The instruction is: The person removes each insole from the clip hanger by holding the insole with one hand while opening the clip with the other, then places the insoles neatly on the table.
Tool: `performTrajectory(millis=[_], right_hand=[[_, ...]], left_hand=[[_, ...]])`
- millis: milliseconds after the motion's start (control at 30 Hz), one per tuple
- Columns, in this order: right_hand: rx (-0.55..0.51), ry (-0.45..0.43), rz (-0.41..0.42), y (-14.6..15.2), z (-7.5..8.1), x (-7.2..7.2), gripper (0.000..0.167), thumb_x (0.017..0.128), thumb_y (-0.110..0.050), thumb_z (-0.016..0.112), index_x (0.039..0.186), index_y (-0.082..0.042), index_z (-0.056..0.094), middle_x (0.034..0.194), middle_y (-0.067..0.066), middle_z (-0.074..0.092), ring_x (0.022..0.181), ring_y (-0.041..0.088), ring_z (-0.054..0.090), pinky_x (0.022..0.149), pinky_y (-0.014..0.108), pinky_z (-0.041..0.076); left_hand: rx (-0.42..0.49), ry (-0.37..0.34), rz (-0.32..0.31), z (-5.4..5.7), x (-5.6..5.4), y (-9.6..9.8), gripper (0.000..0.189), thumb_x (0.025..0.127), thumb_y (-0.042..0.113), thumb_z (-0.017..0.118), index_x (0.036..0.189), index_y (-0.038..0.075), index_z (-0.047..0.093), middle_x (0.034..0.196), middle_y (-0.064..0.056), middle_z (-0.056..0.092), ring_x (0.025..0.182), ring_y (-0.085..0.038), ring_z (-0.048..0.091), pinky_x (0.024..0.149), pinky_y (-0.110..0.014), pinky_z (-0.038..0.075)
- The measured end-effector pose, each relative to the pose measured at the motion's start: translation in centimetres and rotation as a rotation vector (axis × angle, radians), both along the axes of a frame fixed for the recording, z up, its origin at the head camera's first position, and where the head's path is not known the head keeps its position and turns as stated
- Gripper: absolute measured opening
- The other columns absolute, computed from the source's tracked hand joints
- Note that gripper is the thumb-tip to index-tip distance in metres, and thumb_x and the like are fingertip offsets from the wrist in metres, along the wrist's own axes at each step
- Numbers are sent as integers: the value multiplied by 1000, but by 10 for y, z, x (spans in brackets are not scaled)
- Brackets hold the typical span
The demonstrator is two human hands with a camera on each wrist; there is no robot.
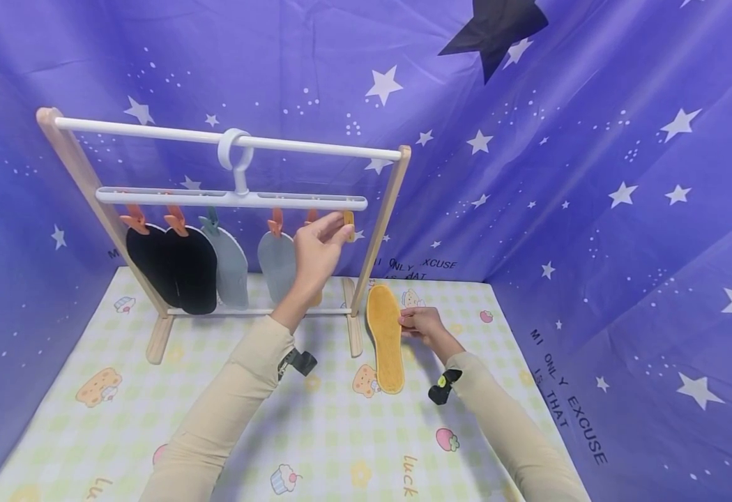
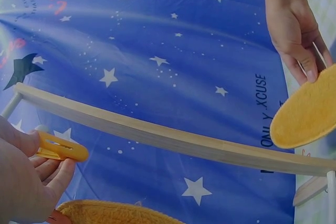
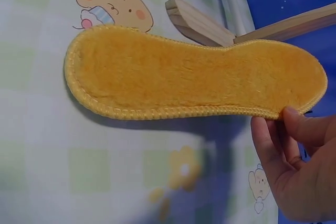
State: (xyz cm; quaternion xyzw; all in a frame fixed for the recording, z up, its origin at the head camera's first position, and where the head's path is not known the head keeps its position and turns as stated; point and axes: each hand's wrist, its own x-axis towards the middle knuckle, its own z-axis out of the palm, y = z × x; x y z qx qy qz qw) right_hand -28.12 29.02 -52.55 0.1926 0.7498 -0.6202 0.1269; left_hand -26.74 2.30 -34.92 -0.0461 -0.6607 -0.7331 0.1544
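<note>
My left hand pinches a yellow clothes peg at the right end of a white hanger. In the left wrist view that peg sits between thumb and fingers. My right hand holds a fuzzy yellow insole by its edge, toe end up, to the right of the rack. The right wrist view shows the insole's stitched border, with thumb and fingers gripping near the wider end. Another yellow insole hangs below the left hand, mostly hidden in the head view.
A wooden rack with a white top bar bears the hanger. Black insoles and grey insoles hang from orange pegs and a green peg. Starry purple cloth surrounds the checked tabletop.
</note>
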Motion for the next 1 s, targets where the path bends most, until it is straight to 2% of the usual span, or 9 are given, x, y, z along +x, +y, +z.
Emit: performTrajectory(millis=[200,567,1000], right_hand=[[20,38,-25,-5,-4,0,31,91,9,68,121,15,65,72,1,72,60,11,69,72,37,66],[74,71,-43,-9,-9,0,25,89,11,69,114,17,67,70,6,73,57,13,68,68,38,65],[213,94,-43,-11,-18,1,23,87,10,72,110,15,71,84,20,77,55,12,67,66,38,65]], left_hand=[[-17,4,13,0,0,-1,32,92,6,75,123,0,72,119,-18,74,110,-28,73,96,-31,60],[-21,6,8,0,-2,-2,32,92,6,74,123,-1,71,119,-19,74,111,-28,73,97,-32,59],[-24,-15,3,-1,-1,0,33,92,6,75,124,0,71,121,-18,74,112,-28,73,97,-31,59]])
